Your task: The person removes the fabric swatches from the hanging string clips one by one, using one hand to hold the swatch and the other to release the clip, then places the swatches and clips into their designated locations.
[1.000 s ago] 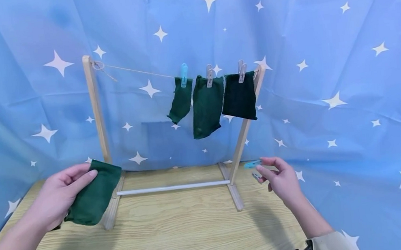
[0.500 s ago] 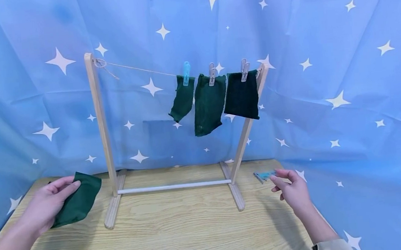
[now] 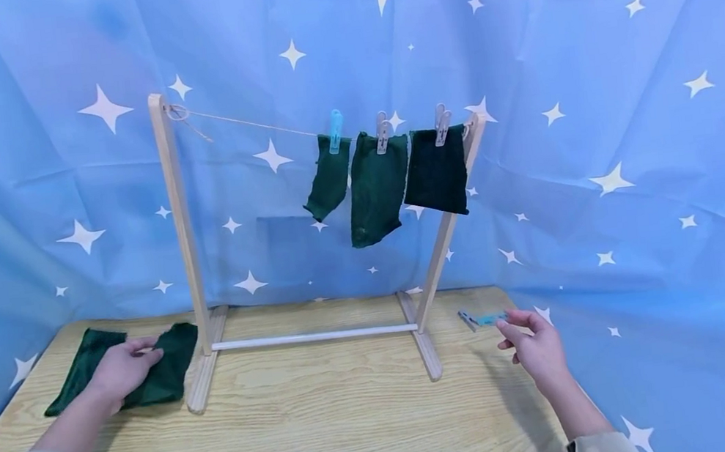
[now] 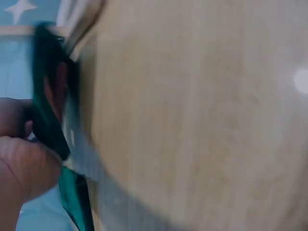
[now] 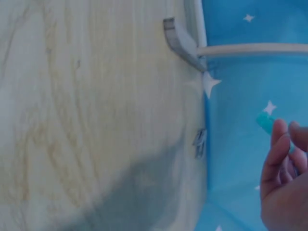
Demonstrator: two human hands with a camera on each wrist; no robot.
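My left hand [image 3: 124,370] pinches a dark green cloth [image 3: 170,368] between thumb and fingers, low over the left end of the table. Another green cloth [image 3: 79,372] lies to the left, partly hidden behind that hand. In the left wrist view the gripped cloth [image 4: 45,91] hangs folded beside the thumb. On the far side, my right hand [image 3: 537,347] pinches a blue clothespin [image 3: 492,320] above the table. A grey clothespin [image 5: 199,143] lies on the tabletop near its back edge, as the right wrist view shows.
A wooden rack, with a left post [image 3: 178,223] and a right post [image 3: 436,262], carries a sagging string [image 3: 252,126]. Three green cloths hang there: one under a blue clothespin [image 3: 336,133], two under grey ones. A white crossbar [image 3: 314,337] joins the feet. A starry blue curtain [image 3: 586,84] stands behind.
The left hand has carried its green cloth left and down toward the table, and a second green cloth now shows beside it. The right hand has shifted slightly right and down, still pinching the blue clothespin.
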